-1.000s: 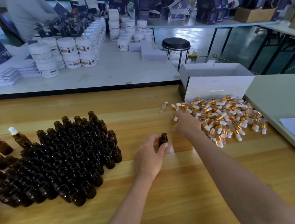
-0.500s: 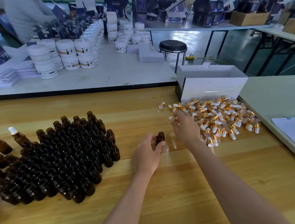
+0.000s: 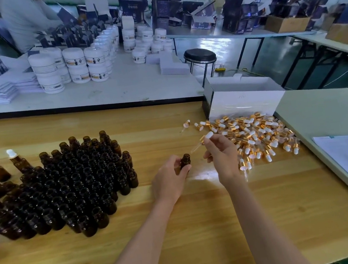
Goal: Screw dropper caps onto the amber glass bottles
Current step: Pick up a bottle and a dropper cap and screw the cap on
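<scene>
Your right hand (image 3: 222, 158) is coming up off the pile of caps (image 3: 256, 135) at right of centre, its grip pinching one dropper cap (image 3: 205, 138) by the bulb. Your left hand (image 3: 170, 180) is holding its grip curled round an open amber bottle (image 3: 185, 161), upright at centre frame over the counter (image 3: 179, 229). You are starting the fitting step: the tube is needing to be lined up over the neck, then lowered and twisted.

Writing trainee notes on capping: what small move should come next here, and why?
Probably guide the dropper cap, glass tube first, into the bottle: the right hand pinches it tilted, tube tip close to the open mouth, and the left hand holds the bottle upright.
</scene>
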